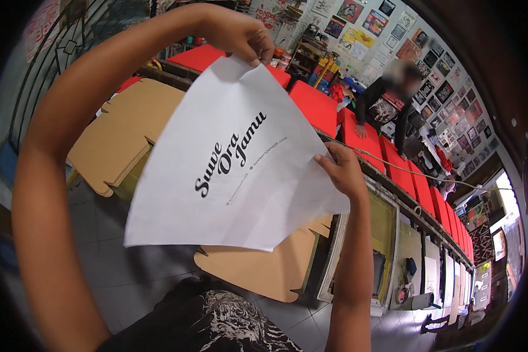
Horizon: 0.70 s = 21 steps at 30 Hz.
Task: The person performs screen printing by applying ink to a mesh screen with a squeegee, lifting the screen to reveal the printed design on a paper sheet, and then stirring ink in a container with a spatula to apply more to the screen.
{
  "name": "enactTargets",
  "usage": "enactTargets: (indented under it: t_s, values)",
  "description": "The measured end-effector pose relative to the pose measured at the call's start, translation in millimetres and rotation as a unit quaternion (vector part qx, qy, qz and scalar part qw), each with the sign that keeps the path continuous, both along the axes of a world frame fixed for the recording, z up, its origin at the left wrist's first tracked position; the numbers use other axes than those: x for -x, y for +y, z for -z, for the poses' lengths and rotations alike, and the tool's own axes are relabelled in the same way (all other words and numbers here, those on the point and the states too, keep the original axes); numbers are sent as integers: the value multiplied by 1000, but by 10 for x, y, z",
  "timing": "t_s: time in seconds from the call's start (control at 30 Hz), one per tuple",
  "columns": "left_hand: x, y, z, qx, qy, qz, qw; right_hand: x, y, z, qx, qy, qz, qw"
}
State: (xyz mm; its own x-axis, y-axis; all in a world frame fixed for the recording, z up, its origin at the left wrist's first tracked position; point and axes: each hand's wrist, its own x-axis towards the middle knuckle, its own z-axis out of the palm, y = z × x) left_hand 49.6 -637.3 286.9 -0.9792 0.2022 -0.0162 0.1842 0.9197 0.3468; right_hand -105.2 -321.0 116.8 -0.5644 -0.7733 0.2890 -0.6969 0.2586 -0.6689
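A thin white sheet (234,170), printed with black script lettering and two smaller lines of text, hangs stretched and tilted between my hands. My left hand (246,42), with its arm arching up and over from the left, pinches the sheet's top corner. At the right edge, my right hand (345,169) grips the sheet between thumb and fingers. Behind the sheet's left side lies a stack of brown boards (120,126). More brown board (264,273) shows below its lower edge. The sheet covers what lies directly behind it.
Red fabric pieces (314,105) lie in a long row on the rack beyond. A person (387,100) in a black top stands across it, one hand on the red fabric. Framed screens (381,240) lean at the right. A thin cable (405,167) runs above the rack.
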Motion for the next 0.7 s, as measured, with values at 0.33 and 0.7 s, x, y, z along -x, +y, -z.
enactTargets:
  t_s: [0.33, 0.7]
  values:
    - [189, 111, 255, 63, 135, -42, 988, -370, 391, 342, 142, -112, 43, 983]
    - [-95, -429, 696, -34, 305, -131, 943, -445, 1071, 777, 274, -205, 151, 927]
